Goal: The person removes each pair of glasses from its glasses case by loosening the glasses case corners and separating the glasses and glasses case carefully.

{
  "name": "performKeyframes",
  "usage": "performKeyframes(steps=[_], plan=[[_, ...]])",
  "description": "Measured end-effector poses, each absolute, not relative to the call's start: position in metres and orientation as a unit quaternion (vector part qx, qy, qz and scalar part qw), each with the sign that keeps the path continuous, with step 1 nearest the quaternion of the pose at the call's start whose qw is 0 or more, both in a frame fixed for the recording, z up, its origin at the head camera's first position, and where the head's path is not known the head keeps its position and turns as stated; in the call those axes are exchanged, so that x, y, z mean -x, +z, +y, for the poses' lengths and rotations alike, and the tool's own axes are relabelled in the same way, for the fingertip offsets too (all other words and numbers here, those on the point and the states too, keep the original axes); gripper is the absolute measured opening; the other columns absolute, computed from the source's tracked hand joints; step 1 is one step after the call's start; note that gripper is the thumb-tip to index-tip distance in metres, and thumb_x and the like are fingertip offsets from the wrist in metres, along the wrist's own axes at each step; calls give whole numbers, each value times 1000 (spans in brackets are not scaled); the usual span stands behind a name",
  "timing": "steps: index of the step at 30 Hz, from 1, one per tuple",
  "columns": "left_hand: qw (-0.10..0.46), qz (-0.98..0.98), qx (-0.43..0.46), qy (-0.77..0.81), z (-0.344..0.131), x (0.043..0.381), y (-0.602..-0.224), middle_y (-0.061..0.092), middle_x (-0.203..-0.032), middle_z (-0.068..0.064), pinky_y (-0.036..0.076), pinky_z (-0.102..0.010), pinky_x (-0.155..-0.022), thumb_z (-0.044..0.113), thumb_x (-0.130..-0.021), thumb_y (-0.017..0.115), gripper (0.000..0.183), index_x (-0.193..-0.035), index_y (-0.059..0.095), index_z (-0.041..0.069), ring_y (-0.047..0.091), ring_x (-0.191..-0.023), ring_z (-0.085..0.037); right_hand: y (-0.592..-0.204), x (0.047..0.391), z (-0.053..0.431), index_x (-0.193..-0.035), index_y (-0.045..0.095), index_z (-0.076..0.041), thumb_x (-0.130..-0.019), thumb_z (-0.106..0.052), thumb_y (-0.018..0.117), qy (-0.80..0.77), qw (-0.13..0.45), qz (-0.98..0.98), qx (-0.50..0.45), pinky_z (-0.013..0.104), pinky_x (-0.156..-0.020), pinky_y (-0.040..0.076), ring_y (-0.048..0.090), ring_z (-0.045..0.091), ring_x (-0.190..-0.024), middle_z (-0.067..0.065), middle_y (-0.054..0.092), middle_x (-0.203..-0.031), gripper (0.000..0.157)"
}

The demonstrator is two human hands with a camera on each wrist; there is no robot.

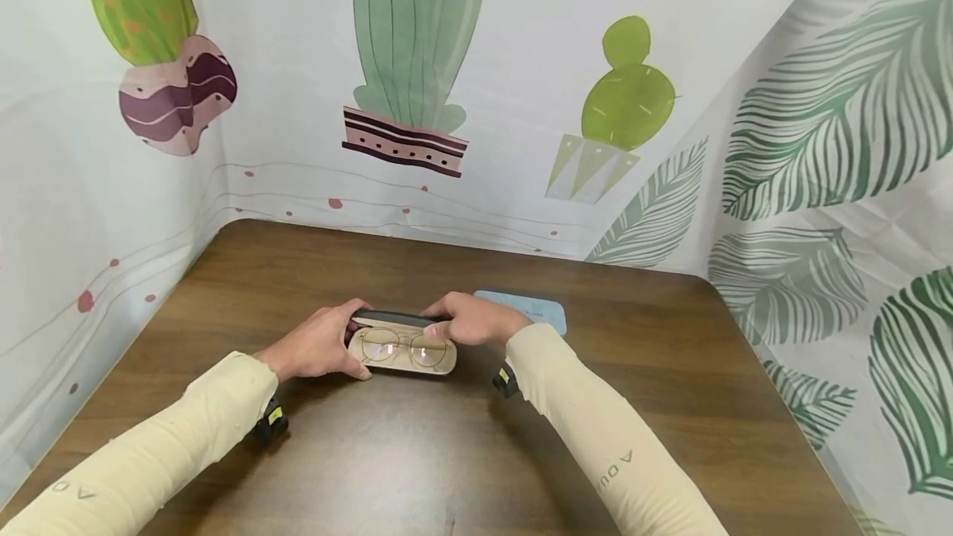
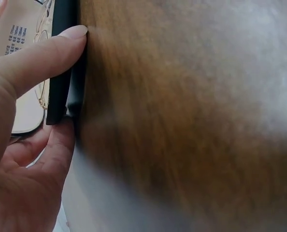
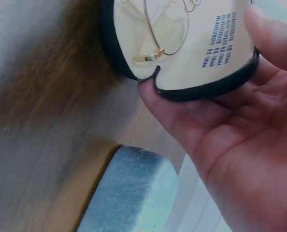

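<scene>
Grip: both hands on the open glasses case [image 1: 396,318]. Left hand [image 1: 316,346] grips its left end, thumb over the front wall, fingers at the end. Right hand [image 1: 480,319] holds the right end, thumb on the lid rim, fingers behind it.

Largest first. Backdrop [image 1: 514,48]: white fabric, cactus and leaf prints, behind and along the sides of the table. Table [image 1: 402,453]: dark brown wood grain, glossy patch in front of the case. Pale yellow sleeves [image 1: 152,441] on both arms, lettering printed on them.

Blue case [image 1: 536,313]: closed, on the table beyond the right hand, partly hidden by it. Open case sits around mid-table, between the hands; can't tell if it touches the wood. Dark shell, cream lining, lid up on the far side.

Glasses [image 1: 404,342]: thin gold frame, clear lenses, lying in the case's near half, lens reflections visible. Black wrist units [image 1: 275,420] with yellow marks, one under each wrist. Smallest: dark printed text [image 3: 221,38] on the lid lining.
</scene>
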State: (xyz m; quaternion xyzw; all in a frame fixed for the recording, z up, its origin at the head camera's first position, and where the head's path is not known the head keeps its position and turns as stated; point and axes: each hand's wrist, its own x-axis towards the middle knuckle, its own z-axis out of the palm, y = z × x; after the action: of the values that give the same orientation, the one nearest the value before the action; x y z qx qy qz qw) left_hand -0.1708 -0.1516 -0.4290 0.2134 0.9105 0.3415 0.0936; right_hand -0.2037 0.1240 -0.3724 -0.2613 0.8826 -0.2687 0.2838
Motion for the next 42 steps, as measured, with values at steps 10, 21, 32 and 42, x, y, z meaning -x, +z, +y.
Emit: performKeyframes(steps=[10,21,32,42], plan=[[89,914,-205,338,-152,168,-429,75,-111,-15,54,-38,-87,27,-64,98,95,-141,48,3,70,-100,-21,-376,202,126,-148,57,-4,-108,-27,56,-286,268,882,263,46,-123,38,48,28,-148,12,58,-153,47],[87,913,-214,337,-154,170,-427,73,-112,-12,54,-40,-88,30,-64,98,114,-155,35,4,69,-103,-20,-377,202,128,-148,57,-5,-109,-28,52,-302,247,884,257,45,-122,39,51,27,-146,11,60,-151,46],[93,904,-225,353,-154,168,-424,73,-113,-12,56,-40,-89,28,-65,99,118,-158,31,5,70,-105,-20,-380,201,130,-149,56,-6,-108,-31,54,-308,236,884,260,47,-121,40,51,28,-145,11,60,-151,47],[107,898,-218,367,-155,166,-426,70,-117,-14,57,-40,-90,34,-69,98,114,-158,33,5,69,-107,-22,-382,197,129,-147,59,-8,-107,-31,57,-321,235,882,253,46,-117,44,58,24,-137,8,66,-142,46]])
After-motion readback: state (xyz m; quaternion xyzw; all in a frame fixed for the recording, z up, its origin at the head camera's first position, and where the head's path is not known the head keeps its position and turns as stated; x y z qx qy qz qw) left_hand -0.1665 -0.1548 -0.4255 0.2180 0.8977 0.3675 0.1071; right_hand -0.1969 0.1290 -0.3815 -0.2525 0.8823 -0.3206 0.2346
